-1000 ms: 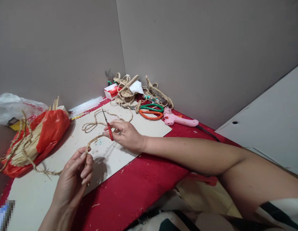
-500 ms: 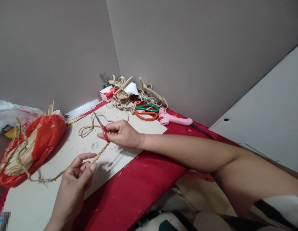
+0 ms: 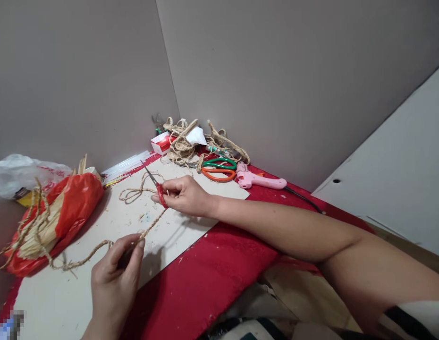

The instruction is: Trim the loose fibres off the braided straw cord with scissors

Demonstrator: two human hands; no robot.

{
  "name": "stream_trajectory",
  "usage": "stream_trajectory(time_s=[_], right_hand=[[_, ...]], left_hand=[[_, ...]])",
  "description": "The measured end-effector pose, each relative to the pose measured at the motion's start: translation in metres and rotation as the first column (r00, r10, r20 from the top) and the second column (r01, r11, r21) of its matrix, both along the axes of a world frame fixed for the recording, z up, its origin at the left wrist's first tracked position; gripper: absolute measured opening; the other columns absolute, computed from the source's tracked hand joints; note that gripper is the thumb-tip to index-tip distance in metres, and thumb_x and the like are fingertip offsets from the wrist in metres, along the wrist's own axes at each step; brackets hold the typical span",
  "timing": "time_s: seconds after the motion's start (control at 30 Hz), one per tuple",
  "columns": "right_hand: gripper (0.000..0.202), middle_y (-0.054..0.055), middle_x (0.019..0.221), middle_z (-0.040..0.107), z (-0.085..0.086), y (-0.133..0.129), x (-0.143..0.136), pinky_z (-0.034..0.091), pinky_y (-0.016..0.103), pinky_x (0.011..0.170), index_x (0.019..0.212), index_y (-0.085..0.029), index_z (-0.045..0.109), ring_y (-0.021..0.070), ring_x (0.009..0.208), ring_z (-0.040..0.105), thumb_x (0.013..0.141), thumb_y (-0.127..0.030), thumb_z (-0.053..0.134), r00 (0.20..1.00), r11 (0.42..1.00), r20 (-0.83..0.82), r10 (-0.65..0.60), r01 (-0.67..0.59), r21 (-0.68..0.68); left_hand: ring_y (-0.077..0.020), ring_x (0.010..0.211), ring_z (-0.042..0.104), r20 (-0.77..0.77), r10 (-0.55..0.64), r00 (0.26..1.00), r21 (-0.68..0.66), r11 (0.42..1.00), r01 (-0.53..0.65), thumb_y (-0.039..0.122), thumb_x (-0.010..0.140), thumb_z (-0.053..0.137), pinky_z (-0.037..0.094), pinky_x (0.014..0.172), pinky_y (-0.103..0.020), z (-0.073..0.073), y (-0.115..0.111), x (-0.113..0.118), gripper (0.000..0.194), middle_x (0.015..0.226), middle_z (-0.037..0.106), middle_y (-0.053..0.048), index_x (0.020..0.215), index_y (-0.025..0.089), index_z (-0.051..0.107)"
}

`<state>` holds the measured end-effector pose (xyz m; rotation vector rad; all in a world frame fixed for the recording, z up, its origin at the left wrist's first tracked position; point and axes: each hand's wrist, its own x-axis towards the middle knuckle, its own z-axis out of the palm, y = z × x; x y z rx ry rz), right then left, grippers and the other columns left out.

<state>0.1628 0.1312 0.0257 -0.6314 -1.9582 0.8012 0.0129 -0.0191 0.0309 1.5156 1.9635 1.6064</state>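
While gripping red-handled scissors [image 3: 160, 191] in right hand [image 3: 189, 196], now pinching braided cord [image 3: 154, 223] in left hand [image 3: 113, 278] with previously looser fingers [image 3: 137, 258], steadying it

The rope [image 3: 154, 223] is a rough, matt braid of dry plant fibre, its strands bristling in places. The small scissors [image 3: 158, 185] pair slim metal blades with glossy red handles that look like plastic. The board [image 3: 60, 297] has a matt, card-like face, and the bench [image 3: 194, 283] around it looks covered in soft, dull red cloth. The red bag [image 3: 83, 198] is thin, shiny, creased plastic around papery, ridged husks [image 3: 42, 236]; the clear bag [image 3: 14, 174] is glossy and crumpled. The glue gun [image 3: 267, 182] is smooth pink plastic, the large scissors' handles [image 3: 219, 168] glossy, the wall [image 3: 276, 71] smooth and matt.
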Motion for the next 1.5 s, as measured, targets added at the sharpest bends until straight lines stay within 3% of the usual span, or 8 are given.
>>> stream_trajectory(time_s=[0.17, 0.33, 0.43, 0.57, 0.7, 0.87, 1.23, 1.5], right_hand=[[0.031, -0.004, 0.052, 0.046, -0.001, 0.026, 0.013, 0.025, 0.021, 0.053, 0.061, -0.014, 0.059, 0.0054, 0.051, 0.034, 0.080, -0.038, 0.055, 0.984, 0.969, 0.058, -0.169, 0.155, 0.194], [0.037, -0.003, 0.053, 0.047, -0.012, 0.047, 0.012, 0.025, 0.022, 0.054, 0.057, -0.014, 0.056, 0.0059, 0.053, 0.034, 0.083, -0.041, 0.053, 0.967, 0.955, 0.103, -0.232, 0.206, 0.212], [0.036, -0.002, 0.058, 0.054, -0.011, 0.047, 0.012, 0.028, 0.022, 0.057, 0.065, -0.015, 0.061, 0.0068, 0.056, 0.040, 0.085, -0.044, 0.051, 0.963, 0.948, 0.131, -0.236, 0.199, 0.247], [0.030, 0.001, 0.067, 0.062, 0.005, 0.038, 0.020, 0.036, 0.023, 0.067, 0.073, -0.015, 0.064, 0.0085, 0.064, 0.051, 0.086, -0.040, 0.052, 0.967, 0.888, -0.052, -0.250, 0.251, 0.384], [0.036, -0.002, 0.051, 0.053, 0.011, 0.014, 0.020, 0.033, 0.022, 0.056, 0.059, -0.017, 0.059, 0.0073, 0.051, 0.043, 0.087, -0.036, 0.050, 0.991, 0.897, -0.018, -0.135, 0.130, 0.422], [0.031, 0.000, 0.052, 0.059, -0.002, -0.020, 0.006, 0.027, 0.026, 0.056, 0.062, -0.018, 0.064, 0.0101, 0.050, 0.047, 0.080, -0.040, 0.053, 0.890, 0.811, 0.455, -0.018, -0.253, 0.527], [0.043, 0.007, 0.063, 0.068, 0.003, -0.026, 0.007, 0.026, 0.036, 0.073, 0.073, -0.016, 0.067, 0.0177, 0.059, 0.057, 0.081, -0.052, 0.045, 0.744, 0.782, 0.645, -0.177, -0.292, 0.550], [0.040, 0.009, 0.067, 0.070, 0.002, -0.026, 0.006, 0.026, 0.038, 0.075, 0.075, -0.016, 0.068, 0.0211, 0.064, 0.062, 0.083, -0.049, 0.046, 0.695, 0.785, 0.699, -0.171, -0.333, 0.523]], left_hand=[[-0.0197, 0.061, 0.055, 0.051, -0.177, 0.983, -0.190, 0.965, 0.183, 0.031, 0.068, 0.075, 0.042, 0.059, -0.027, 0.001, 0.002, -0.005, 0.008, 0.064, 0.064, -0.006, 0.067, 0.023, 0.075], [-0.0055, 0.036, 0.033, 0.628, -0.190, 0.755, -0.342, 0.804, 0.486, 0.039, 0.079, 0.065, 0.022, 0.038, -0.018, 0.001, 0.006, -0.017, 0.022, 0.047, 0.050, 0.002, 0.079, 0.017, 0.071], [-0.0015, 0.032, 0.028, 0.794, -0.130, 0.594, -0.236, 0.835, 0.498, 0.033, 0.079, 0.066, 0.019, 0.036, -0.016, 0.004, 0.008, -0.023, 0.020, 0.046, 0.046, 0.005, 0.086, 0.014, 0.069], [-0.0021, 0.031, 0.030, 0.860, -0.043, 0.509, -0.171, 0.915, 0.366, 0.026, 0.075, 0.070, 0.025, 0.033, -0.016, 0.010, 0.010, -0.026, 0.021, 0.050, 0.048, 0.006, 0.091, 0.013, 0.067], [-0.0032, 0.033, 0.035, 0.845, -0.023, 0.535, -0.154, 0.947, 0.283, 0.026, 0.073, 0.072, 0.029, 0.033, -0.017, 0.011, 0.010, -0.026, 0.030, 0.055, 0.056, 0.004, 0.098, 0.010, 0.067], [-0.0036, 0.034, 0.039, 0.801, -0.015, 0.598, -0.155, 0.960, 0.232, 0.029, 0.067, 0.076, 0.031, 0.033, -0.017, 0.008, 0.011, -0.023, 0.027, 0.060, 0.059, 0.002, 0.087, 0.012, 0.069], [-0.0045, 0.035, 0.039, 0.718, -0.017, 0.696, -0.214, 0.946, 0.244, 0.033, 0.073, 0.072, 0.030, 0.035, -0.019, 0.002, 0.008, -0.021, 0.022, 0.058, 0.060, 0.001, 0.066, 0.014, 0.063], [-0.0063, 0.038, 0.043, 0.697, -0.020, 0.717, -0.216, 0.947, 0.237, 0.032, 0.072, 0.073, 0.029, 0.037, -0.019, 0.003, 0.006, -0.019, 0.020, 0.063, 0.063, 0.001, 0.084, 0.017, 0.066]])
